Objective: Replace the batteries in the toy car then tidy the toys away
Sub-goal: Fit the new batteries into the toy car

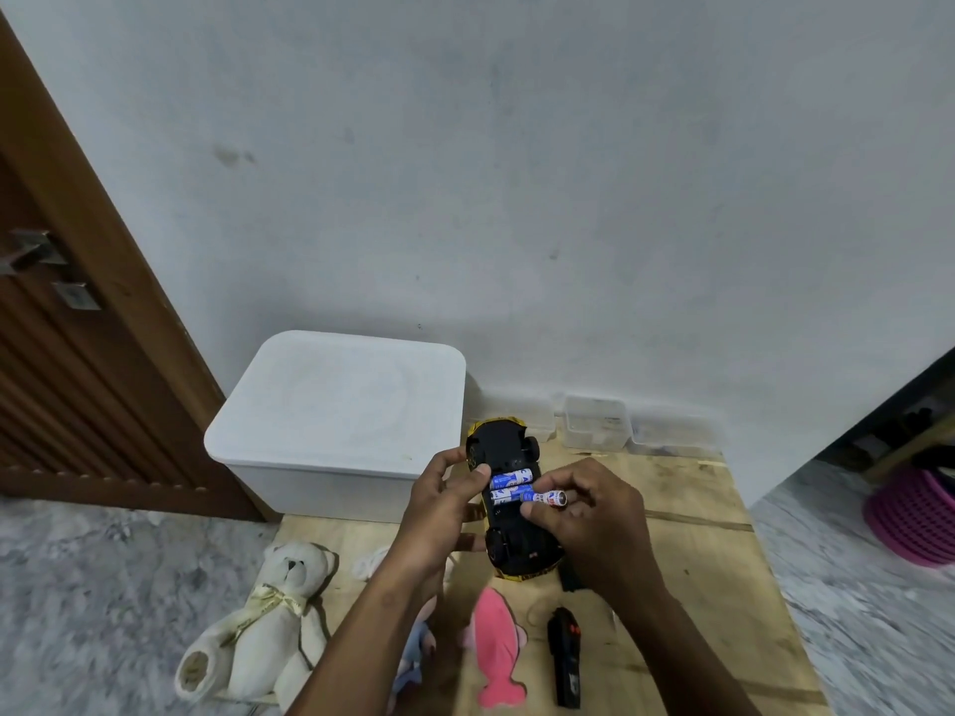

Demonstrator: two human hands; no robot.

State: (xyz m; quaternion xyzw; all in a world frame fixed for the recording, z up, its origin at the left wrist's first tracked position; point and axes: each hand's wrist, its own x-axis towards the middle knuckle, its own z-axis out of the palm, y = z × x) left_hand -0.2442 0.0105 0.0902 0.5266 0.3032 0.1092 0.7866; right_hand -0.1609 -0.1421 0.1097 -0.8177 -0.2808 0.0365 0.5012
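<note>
A yellow and black toy car [509, 545] is held upside down above the wooden board, its black underside facing me. My left hand [439, 514] grips its left side, thumb near the open battery bay. Two blue and white batteries [511, 479] lie in the bay. My right hand [589, 514] pinches a third blue battery [545, 497] with one end angled into the bay. A black remote control [564, 658] lies on the board below the car.
A white lidded storage box [341, 421] stands at the back left. A white teddy bear [268, 622], a pink fish plush [496, 648] and a blue plush [413, 653] lie nearby. Clear plastic tubs [597, 423] line the wall. A pink basket [914, 514] sits at right.
</note>
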